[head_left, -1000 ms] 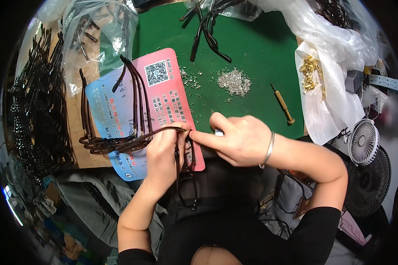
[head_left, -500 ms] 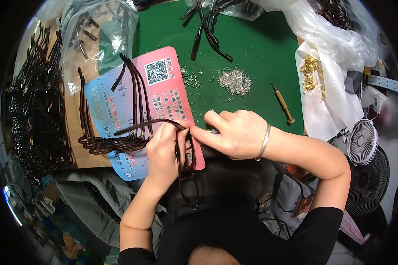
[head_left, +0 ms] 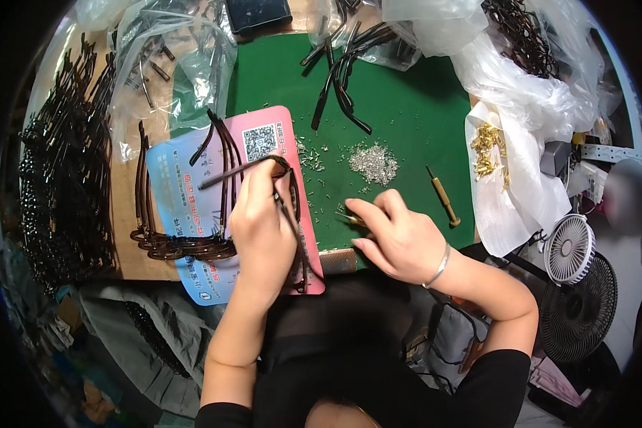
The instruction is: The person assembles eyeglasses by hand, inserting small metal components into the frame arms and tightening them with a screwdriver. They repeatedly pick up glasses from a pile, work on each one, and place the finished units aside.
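My left hand [head_left: 265, 232] is closed around a dark eyeglass frame [head_left: 297, 239] above the pink and blue mat [head_left: 310, 274]. One thin temple [head_left: 228, 173] of that frame sticks out to the left past my fingers. To the right, apart from the frame, my right hand [head_left: 403, 239] holds a small screwdriver [head_left: 352, 218]; its thin metal shaft shows near the fingertips, and most of its handle is hidden. Thumb and index finger are spread apart around it. Left of my left hand, a row of eyeglass frames [head_left: 182, 247] lies on the mat with temples pointing away.
Silver screws [head_left: 374, 164] are heaped on the green mat [head_left: 414, 93]. A brass-handled screwdriver [head_left: 446, 202] lies right of them, near gold-coloured parts [head_left: 489, 151] on white wrapping. Loose temples [head_left: 342, 78] lie at the back. Dark frames [head_left: 68, 171] are stacked far left. Two fans [head_left: 569, 250] stand right.
My right hand has drawn back from the eyeglass frame, and the screwdriver shaft now shows. My left hand has turned and shifted the frame. The whole view has shifted slightly.
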`<state>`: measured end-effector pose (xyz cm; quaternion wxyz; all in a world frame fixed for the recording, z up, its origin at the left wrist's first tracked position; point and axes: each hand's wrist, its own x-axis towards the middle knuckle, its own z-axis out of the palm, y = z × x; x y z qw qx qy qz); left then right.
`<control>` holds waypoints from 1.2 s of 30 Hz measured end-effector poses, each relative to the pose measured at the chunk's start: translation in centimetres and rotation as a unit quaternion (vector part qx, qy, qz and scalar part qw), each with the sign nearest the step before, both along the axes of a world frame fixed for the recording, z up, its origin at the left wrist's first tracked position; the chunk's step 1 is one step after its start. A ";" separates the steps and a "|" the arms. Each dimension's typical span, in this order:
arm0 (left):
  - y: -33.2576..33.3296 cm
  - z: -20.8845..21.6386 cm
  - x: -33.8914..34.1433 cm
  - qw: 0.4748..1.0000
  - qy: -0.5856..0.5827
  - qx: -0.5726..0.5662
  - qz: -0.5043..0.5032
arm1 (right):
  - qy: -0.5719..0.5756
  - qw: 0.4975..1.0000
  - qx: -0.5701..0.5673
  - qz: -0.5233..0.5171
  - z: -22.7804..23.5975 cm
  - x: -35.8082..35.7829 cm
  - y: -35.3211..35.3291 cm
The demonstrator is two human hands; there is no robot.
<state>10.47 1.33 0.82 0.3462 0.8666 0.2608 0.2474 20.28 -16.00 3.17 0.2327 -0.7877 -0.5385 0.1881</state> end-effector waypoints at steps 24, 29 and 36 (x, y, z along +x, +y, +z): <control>-0.4 1.8 -10.7 0.954 0.001 -0.013 -0.300 | -0.131 0.991 -0.031 -0.002 -0.7 -1.0 -0.1; -1.1 -1.1 -10.5 0.946 -0.021 0.118 -0.300 | -0.166 0.986 -0.035 0.010 -1.3 -1.3 -0.3; -2.6 -0.6 -8.8 0.972 0.008 0.106 -0.207 | 0.021 0.999 -0.031 -0.009 0.2 -1.8 -1.2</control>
